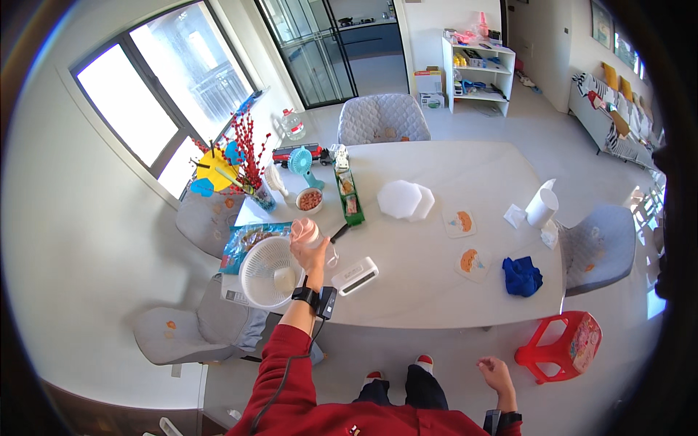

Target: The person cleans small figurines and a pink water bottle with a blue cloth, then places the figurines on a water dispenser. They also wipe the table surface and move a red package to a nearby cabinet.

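Observation:
My left hand (pixel 311 256) is closed around a clear bottle with a pink lid (pixel 305 231), at the left part of the table beside a white colander basket (pixel 252 278). A pale piece (pixel 284 279) lies in the basket. Just right of my left hand is a white rectangular device with a dark strip (pixel 355 276), and a black-handled item (pixel 339 233) lies beyond it. My right hand (pixel 496 373) hangs low at my right side, off the table, with its fingers loosely bent and nothing seen in them.
The white table (pixel 407 298) bears a blue packet (pixel 243 245), a bowl of reddish bits (pixel 310 200), a teal fan (pixel 301 164), a green tray (pixel 349 195), white octagonal pieces (pixel 398 199), coasters (pixel 459 224), a paper roll (pixel 542 208) and a blue cloth (pixel 522 277). A red stool (pixel 560 351) stands right.

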The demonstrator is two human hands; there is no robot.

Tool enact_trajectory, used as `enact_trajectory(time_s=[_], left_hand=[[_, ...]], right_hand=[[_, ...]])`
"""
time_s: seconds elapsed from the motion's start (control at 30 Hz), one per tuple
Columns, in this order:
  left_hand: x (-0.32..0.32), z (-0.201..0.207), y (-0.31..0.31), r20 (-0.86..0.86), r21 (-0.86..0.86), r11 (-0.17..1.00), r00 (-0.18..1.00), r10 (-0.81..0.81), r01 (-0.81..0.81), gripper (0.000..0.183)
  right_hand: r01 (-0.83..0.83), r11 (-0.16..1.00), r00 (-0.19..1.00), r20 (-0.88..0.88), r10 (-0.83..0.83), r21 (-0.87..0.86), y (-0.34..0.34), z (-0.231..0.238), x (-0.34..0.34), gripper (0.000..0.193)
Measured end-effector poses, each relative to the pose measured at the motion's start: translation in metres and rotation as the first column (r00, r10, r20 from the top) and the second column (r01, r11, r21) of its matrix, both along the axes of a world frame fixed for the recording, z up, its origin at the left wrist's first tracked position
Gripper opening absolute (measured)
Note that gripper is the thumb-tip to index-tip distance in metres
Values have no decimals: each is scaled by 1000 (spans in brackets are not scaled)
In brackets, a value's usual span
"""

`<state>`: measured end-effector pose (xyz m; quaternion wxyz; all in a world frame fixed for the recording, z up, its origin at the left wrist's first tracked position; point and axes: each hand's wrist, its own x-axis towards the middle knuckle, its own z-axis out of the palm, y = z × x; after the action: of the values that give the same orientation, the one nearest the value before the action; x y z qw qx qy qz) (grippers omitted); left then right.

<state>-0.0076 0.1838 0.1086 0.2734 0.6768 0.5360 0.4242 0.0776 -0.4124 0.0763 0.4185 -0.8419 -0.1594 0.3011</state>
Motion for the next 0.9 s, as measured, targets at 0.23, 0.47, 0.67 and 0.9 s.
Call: enact_trajectory(time_s=[0.23,0.47,0.67,0.9], left_hand=[[23,26,17,245,196,980,967,-67,18,91],[-26,113,-39,567,38,900,732,-377,435,38],[-67,89,-174,893,-337,576,446,-54,745,58],[-71,72,-215,886,-371,491,459,-67,788,67]], right_hand=[[67,988,963,249,-101,141,7,11,106,16],[156,986,663,747,-58,-63,33,7,217,67],[77,881,857,482,181,-467,68,-21,245,80],[83,958,816,570,92,-273,61,-50,205,54]])
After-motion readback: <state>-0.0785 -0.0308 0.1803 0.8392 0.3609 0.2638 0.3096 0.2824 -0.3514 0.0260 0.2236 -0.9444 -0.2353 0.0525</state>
